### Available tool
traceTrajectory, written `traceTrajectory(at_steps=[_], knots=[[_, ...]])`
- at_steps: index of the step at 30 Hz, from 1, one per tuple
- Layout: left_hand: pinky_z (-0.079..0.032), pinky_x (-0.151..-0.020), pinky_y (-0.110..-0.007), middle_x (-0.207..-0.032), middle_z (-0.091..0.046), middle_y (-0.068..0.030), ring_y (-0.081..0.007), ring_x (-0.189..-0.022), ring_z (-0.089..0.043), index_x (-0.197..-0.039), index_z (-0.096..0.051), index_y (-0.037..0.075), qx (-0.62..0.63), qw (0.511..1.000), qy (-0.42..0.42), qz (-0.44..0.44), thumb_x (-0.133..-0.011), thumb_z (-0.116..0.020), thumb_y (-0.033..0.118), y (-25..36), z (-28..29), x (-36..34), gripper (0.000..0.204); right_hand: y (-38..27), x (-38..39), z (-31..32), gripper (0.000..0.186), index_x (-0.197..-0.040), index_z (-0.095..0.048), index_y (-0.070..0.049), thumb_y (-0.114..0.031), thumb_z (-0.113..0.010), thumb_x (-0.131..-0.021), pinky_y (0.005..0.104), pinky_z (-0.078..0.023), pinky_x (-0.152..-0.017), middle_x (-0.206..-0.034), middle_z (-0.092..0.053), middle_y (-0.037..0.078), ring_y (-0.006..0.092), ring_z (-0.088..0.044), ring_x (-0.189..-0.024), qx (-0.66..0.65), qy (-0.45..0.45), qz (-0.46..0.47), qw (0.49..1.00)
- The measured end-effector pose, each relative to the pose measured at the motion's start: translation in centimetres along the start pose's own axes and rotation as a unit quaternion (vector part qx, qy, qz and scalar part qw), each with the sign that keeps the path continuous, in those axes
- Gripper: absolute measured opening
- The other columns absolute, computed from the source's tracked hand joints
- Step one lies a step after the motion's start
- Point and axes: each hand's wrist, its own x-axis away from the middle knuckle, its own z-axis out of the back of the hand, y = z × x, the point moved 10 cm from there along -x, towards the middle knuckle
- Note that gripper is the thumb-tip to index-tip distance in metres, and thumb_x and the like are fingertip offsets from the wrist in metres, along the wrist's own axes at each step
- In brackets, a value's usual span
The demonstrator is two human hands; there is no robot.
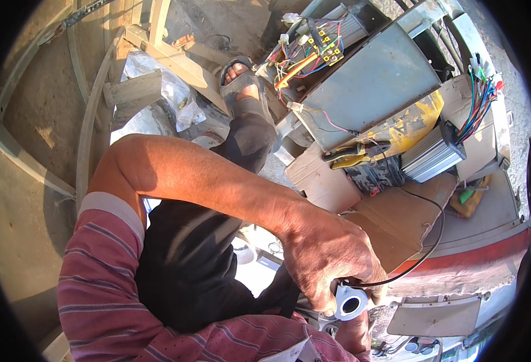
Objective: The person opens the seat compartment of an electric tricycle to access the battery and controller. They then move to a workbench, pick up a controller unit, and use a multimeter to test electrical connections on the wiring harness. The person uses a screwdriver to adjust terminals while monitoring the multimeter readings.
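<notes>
My left hand (329, 253) reaches across from the left, its thumb and fingers closed round a pale ring-shaped part (351, 303) with a dark round hole. From beside that part a thin black cable (432, 246) curves up toward the cardboard. Just below it, my right hand (354, 335) shows only in part; its fingers are hidden, so its grip cannot be made out. A finned silver controller box (432, 153) with a bundle of coloured wires (480, 102) lies farther off on the right. Yellow-handled pliers (357, 154) rest near it.
Flattened cardboard (392, 220) lies under the controller. A grey metal panel (371, 87) stands behind, beside a wired terminal block (329, 48). A red edge (464, 265) runs along the right. Wooden framing (181, 66) and a clear plastic bag (181, 99) are at the far left.
</notes>
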Motion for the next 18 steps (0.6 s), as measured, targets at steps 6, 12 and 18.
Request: traceTrajectory(at_steps=[6,12,18], knots=[[-0.054,-0.09,-0.043,-0.105,-0.07,-0.0177,-0.0354,-0.1,-0.069,-0.114,-0.068,0.001,0.047,0.995,0.065,-0.066,-0.077,-0.08,0.025,1.3,0.6,-0.6,0.046,1.1,1.2,0.5,0.066,-0.125,-0.066,0.003,-0.057,-0.067,-0.096,0.0424,-0.052,-0.101,-0.117,-0.068,0.018,0.0283,-0.066,-0.114,0.043,-0.023,-0.051,0.997],[-0.054,-0.084,-0.045,-0.101,-0.068,-0.0192,-0.0378,-0.098,-0.069,-0.107,-0.066,0.0,-0.091,0.991,0.091,-0.022,-0.084,-0.08,0.034,2.4,1.8,0.7,0.043,3.5,2.1,0.9,0.065,-0.126,-0.066,0.003,-0.055,-0.069,-0.095,0.0416,-0.053,-0.1,-0.117,-0.069,0.017,0.0273,-0.066,-0.112,0.074,-0.039,-0.084,0.993],[-0.053,-0.062,-0.05,-0.09,-0.063,-0.0175,-0.0415,-0.075,-0.068,-0.107,-0.058,-0.002,-0.211,0.969,0.117,-0.043,-0.09,-0.078,0.039,1.8,2.3,0.4,0.049,5.2,2.0,1.5,0.064,-0.126,-0.066,0.003,-0.053,-0.071,-0.094,0.0408,-0.053,-0.098,-0.116,-0.07,0.016,0.0262,-0.066,-0.111,0.115,-0.044,-0.088,0.988]])
